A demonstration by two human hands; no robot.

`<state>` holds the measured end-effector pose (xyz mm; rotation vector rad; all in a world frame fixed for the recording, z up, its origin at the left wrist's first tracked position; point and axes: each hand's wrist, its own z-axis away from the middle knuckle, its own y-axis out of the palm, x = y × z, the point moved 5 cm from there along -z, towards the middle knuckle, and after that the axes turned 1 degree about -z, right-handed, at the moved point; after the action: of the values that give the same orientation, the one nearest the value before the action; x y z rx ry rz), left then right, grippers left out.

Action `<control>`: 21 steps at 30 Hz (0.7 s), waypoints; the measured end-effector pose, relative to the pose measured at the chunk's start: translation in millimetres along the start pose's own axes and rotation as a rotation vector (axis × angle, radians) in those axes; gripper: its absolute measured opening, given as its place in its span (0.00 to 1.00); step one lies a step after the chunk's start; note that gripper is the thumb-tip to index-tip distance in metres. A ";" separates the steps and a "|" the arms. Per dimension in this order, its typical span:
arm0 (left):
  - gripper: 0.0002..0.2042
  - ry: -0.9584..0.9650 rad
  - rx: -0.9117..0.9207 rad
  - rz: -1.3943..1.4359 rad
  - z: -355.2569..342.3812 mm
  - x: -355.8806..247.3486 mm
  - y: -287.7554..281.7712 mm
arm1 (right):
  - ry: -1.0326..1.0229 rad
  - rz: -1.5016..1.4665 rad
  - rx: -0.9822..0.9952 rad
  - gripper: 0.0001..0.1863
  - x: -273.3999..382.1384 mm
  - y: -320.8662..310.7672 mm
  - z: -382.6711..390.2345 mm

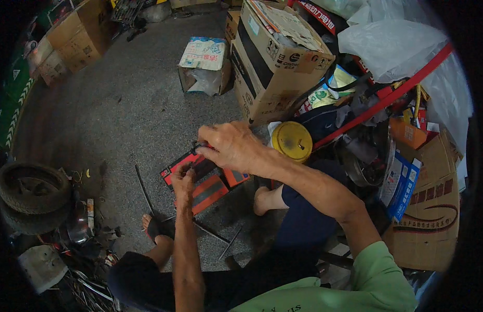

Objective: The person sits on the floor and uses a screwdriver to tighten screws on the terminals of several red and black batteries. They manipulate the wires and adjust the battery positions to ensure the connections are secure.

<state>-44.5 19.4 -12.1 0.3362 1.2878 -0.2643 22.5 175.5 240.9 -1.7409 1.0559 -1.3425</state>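
Note:
A red-and-black block [171,171], perhaps a battery, is tilted under my hands. My right hand [220,145] grips a small dark part at its upper right end, the fingers curled. My left hand [183,182] has bent fingertips on the block's near side, closed on something too small to make out. Just below sit two orange-red blocks with black bands [204,198], the smaller one [236,178] to the right. Thin metal T-handled rods [228,245] lie on the speckled floor around my feet.
Stacked tires [32,195] and metal scrap stand at left. Cardboard cartons [272,78] and a smaller box [202,65] are ahead. A yellow lidded tub [292,141], red strap [381,101], plastic sheeting and flattened cardboard [423,234] crowd the right.

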 end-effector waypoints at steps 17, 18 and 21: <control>0.07 -0.157 -0.147 0.190 -18.7 1.8 -26.6 | -0.174 0.105 -0.111 0.12 29.9 -3.3 -18.2; 0.07 -0.171 -0.155 0.236 -17.9 1.2 -26.9 | -0.179 0.112 -0.117 0.12 29.8 -3.8 -18.2; 0.06 -0.194 -0.172 0.337 -20.2 5.2 -29.2 | -0.179 0.121 -0.113 0.12 30.8 -5.8 -17.9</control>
<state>-72.1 0.3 -24.8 0.3649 1.0348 0.0981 10.3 149.6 262.8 -1.8111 1.1342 -1.0496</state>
